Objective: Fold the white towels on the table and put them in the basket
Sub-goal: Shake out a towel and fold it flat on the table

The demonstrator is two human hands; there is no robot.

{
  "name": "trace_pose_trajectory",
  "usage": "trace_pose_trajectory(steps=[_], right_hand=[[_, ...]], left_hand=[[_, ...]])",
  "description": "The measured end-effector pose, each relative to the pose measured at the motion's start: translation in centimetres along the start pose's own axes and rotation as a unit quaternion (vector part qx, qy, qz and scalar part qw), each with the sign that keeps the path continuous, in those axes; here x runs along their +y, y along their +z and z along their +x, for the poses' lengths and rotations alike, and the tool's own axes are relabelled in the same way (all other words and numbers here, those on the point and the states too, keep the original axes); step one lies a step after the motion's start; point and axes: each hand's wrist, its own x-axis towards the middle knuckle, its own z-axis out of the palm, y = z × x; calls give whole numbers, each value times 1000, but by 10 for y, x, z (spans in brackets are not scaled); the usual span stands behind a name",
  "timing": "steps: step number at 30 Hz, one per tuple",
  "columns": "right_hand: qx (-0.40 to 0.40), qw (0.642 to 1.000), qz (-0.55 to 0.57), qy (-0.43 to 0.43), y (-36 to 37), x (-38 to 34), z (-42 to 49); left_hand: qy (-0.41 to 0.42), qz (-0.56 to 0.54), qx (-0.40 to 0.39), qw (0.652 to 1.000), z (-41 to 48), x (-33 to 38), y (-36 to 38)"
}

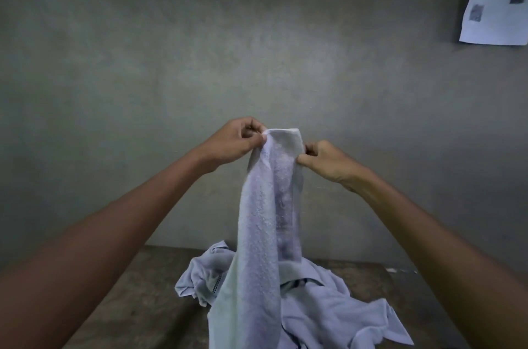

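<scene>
A white towel (264, 223) hangs long and narrow in the air in front of me, its lower end reaching the bottom of the view. My left hand (235, 141) pinches its upper left corner. My right hand (324, 161) pinches the right edge a little lower. Both arms are stretched forward and up. Under the hanging towel lies a crumpled heap of white towels (328, 311) on the dark wooden table (137, 291). No basket is in view.
A grey plaster wall (257, 48) stands close behind the table. A white paper sheet (497, 3) with dark patches is stuck on the wall at the top right. The table's far edge meets the wall.
</scene>
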Motion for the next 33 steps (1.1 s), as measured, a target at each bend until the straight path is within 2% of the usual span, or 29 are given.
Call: trace_pose_trajectory(steps=[2,4,8,12,16,21,23,27,30,33], right_hand=[[23,999,22,-22,-3,-8,2],[7,998,42,-38,-5,-13,5],[-16,998,43,-38,-9,-17,3],[-13,998,64,-22,-11,-12,-7],[-87,995,53,-1,3,6,-22],[-75,997,-26,1,-18,26,-28],[-69,993,-98,-9,-36,27,-18],[-52,957,-281,-45,-76,8,7],[-9,945,-323,-59,-104,-5,17],[-32,933,-355,-53,-126,-21,21]], left_hand=[[-16,16,-41,999,-1,-2,6],[13,4,-53,999,-1,-3,14],[51,-8,-7,999,3,-2,17],[57,-19,0,998,7,6,15],[74,-34,58,995,13,21,8],[58,36,85,994,21,24,-29],[61,49,94,993,22,20,-42],[56,88,109,989,23,13,-63],[60,108,133,983,29,15,-81],[50,121,139,982,36,22,-98]])
